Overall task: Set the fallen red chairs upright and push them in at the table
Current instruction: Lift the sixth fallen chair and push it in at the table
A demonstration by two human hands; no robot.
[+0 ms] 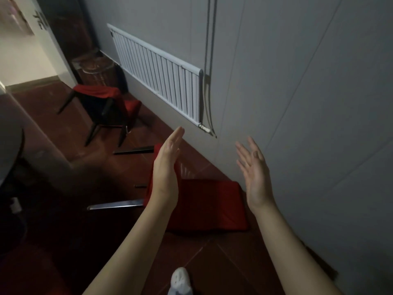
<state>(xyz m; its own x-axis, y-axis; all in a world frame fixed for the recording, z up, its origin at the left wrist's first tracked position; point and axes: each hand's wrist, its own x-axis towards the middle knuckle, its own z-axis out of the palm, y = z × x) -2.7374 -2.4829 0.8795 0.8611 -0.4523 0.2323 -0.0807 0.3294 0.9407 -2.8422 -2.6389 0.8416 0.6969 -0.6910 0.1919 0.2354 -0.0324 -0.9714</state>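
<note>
Head view: both hands (165, 167) above fallen chair (208, 205).

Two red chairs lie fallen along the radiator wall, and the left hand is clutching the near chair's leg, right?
No. In the head view the left hand is open, fingers straight, holding nothing, in front of the near red chair. The rest stands: the far red chair also lies fallen by the radiator.
</note>
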